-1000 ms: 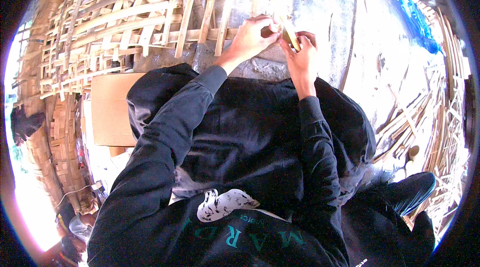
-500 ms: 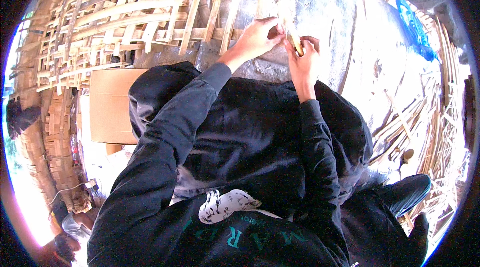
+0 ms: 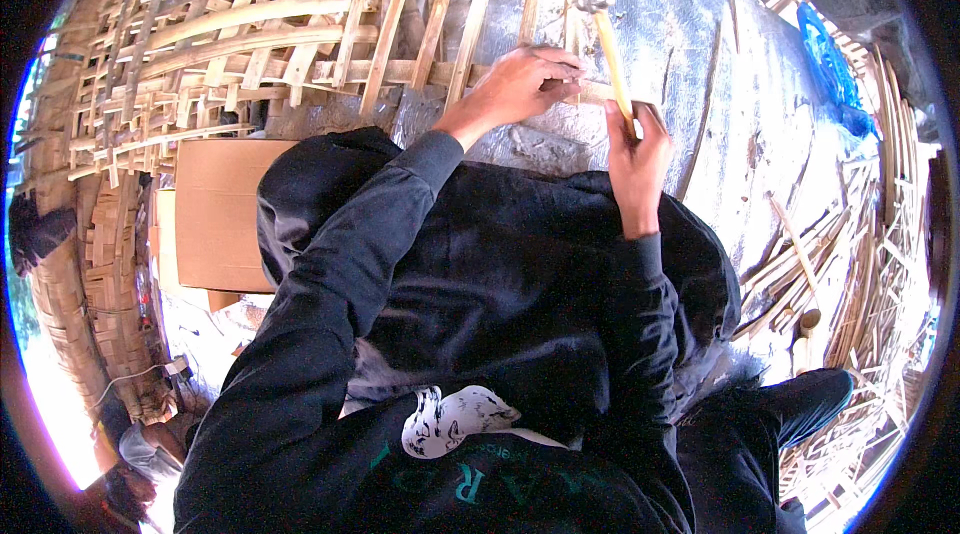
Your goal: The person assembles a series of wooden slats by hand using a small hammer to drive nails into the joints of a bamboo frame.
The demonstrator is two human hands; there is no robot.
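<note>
My right hand [image 3: 640, 159] grips the wooden handle of a hammer [image 3: 613, 59]. Its dark metal head points away from me and stands above the work. Just left of it, my left hand [image 3: 520, 87] is closed in a pinch over a light bamboo strip [image 3: 598, 91]; whatever lies between its fingertips is too small to make out. That strip runs sideways beneath my fingers and meets several upright strips, one of them passing beside my fingertips. To the left it joins a wide lattice of bamboo [image 3: 325, 6].
A cardboard box [image 3: 230, 214] stands by my left knee. Silvery sheeting [image 3: 660, 44] covers the ground ahead. Piled bamboo strips [image 3: 850, 264] lie on the right, below a blue plastic bag [image 3: 835, 74]. Part of another person [image 3: 150, 454] shows at the lower left.
My right hand has moved right and toward me with the hammer, apart from my left hand. The hammer head now shows plainly. My left hand has shifted slightly toward me.
</note>
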